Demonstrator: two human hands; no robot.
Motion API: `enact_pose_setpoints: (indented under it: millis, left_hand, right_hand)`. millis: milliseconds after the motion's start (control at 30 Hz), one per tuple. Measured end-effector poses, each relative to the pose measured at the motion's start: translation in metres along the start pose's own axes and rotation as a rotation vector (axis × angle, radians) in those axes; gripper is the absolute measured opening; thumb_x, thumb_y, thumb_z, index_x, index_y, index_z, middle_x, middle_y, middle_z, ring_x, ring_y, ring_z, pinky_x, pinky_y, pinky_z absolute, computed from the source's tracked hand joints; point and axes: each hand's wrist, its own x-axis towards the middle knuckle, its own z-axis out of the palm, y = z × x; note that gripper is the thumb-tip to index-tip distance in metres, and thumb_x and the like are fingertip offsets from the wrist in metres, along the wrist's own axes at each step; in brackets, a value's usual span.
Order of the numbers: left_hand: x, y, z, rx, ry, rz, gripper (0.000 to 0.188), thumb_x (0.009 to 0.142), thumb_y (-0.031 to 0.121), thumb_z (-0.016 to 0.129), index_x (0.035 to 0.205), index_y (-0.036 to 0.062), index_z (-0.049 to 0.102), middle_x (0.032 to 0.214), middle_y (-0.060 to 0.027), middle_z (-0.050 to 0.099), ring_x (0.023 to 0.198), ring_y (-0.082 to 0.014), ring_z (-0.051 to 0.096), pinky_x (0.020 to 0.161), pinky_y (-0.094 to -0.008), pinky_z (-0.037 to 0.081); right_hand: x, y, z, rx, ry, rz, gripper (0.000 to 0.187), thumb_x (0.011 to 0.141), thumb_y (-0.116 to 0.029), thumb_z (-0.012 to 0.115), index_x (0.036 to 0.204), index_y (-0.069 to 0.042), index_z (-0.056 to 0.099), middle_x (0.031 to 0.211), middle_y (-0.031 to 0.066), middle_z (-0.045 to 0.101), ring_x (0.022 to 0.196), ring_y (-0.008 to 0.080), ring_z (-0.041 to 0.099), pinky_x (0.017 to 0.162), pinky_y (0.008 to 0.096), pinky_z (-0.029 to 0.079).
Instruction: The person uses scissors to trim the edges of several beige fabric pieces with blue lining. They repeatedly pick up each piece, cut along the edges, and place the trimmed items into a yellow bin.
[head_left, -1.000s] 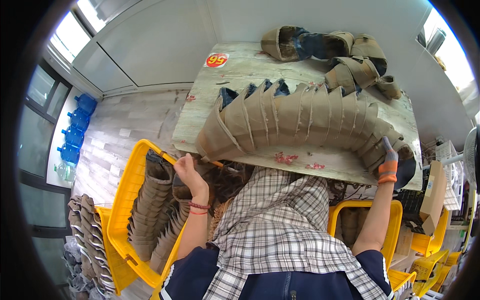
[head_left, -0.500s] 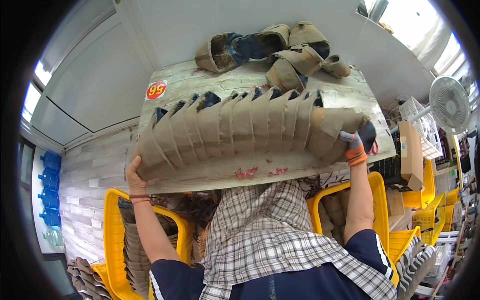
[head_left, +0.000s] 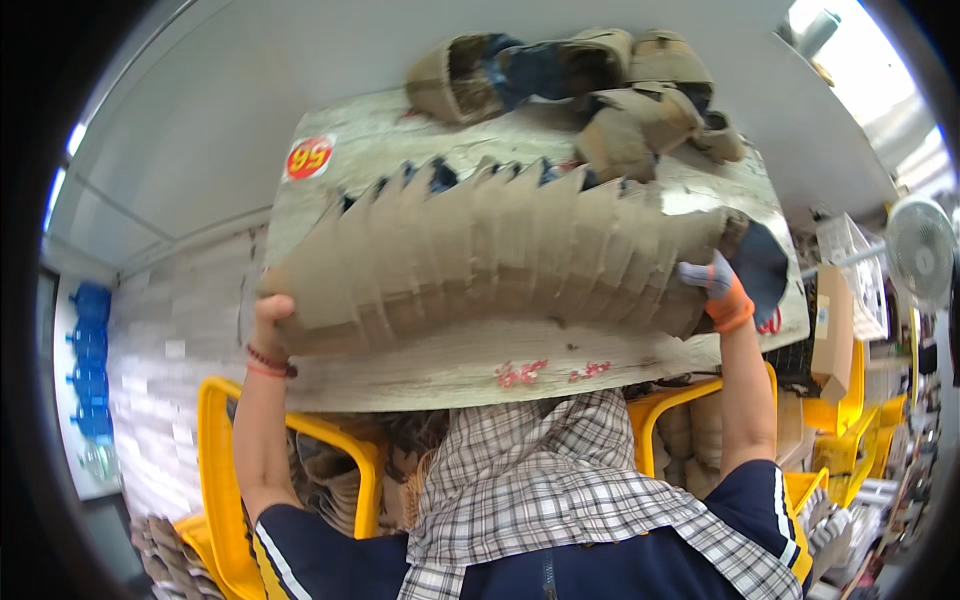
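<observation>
A long row of khaki fabric shoe uppers (head_left: pixel 480 260), nested one inside another, stretches across the wooden tabletop (head_left: pixel 430 385). Dark blue lining shows along its far edge and at its right end. My bare left hand (head_left: pixel 270 325), with a bracelet at the wrist, is closed round the row's left end, the thumb on top. At the right end, my right hand (head_left: pixel 720 290) wears a grey and orange glove and grips the near side of the last uppers. Its fingers beneath are hidden. The row is slightly blurred.
More khaki uppers (head_left: pixel 655 120) lie loosely piled at the table's far edge against the wall. Yellow crates (head_left: pixel 372 490) holding uppers stand below the table on both sides of me. At the right are a cardboard box (head_left: pixel 832 330), a white basket (head_left: pixel 850 260) and a fan (head_left: pixel 920 245).
Both hands keep hold of the row of uppers. The row's right end has shifted right, showing more blue lining, and my left hand has moved slightly left. The whole view has shifted too.
</observation>
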Motion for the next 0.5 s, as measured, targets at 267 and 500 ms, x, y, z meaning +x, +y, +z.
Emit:
enact_pose_setpoints:
  millis: [267, 500]
  left_hand:
    - [0.010, -0.026, -0.044, 0.187, -0.106, -0.002, 0.033, 0.073, 0.020, 0.057, 0.099, 0.0028, 0.067, 0.100, -0.0065, 0.066, 0.099, -0.0185, 0.060, 0.094, -0.0338, 0.044]
    - [-0.025, -0.002, 0.042, -0.138, -0.081, -0.138, 0.040, 0.071, 0.008, 0.065, 0.110, 0.0007, 0.062, 0.103, -0.0088, 0.065, 0.098, -0.0170, 0.059, 0.088, -0.0315, 0.046]
  right_hand:
    - [0.018, 0.039, -0.037, -0.097, -0.022, -0.013, 0.038, 0.087, -0.025, 0.056, 0.113, 0.002, 0.059, 0.109, 0.0108, 0.064, 0.102, 0.0234, 0.059, 0.092, 0.0358, 0.046]
    - [-0.041, -0.019, 0.034, -0.086, 0.029, -0.110, 0.052, 0.079, -0.021, 0.054, 0.124, 0.003, 0.050, 0.115, 0.0095, 0.059, 0.100, 0.0214, 0.058, 0.090, 0.0344, 0.046]
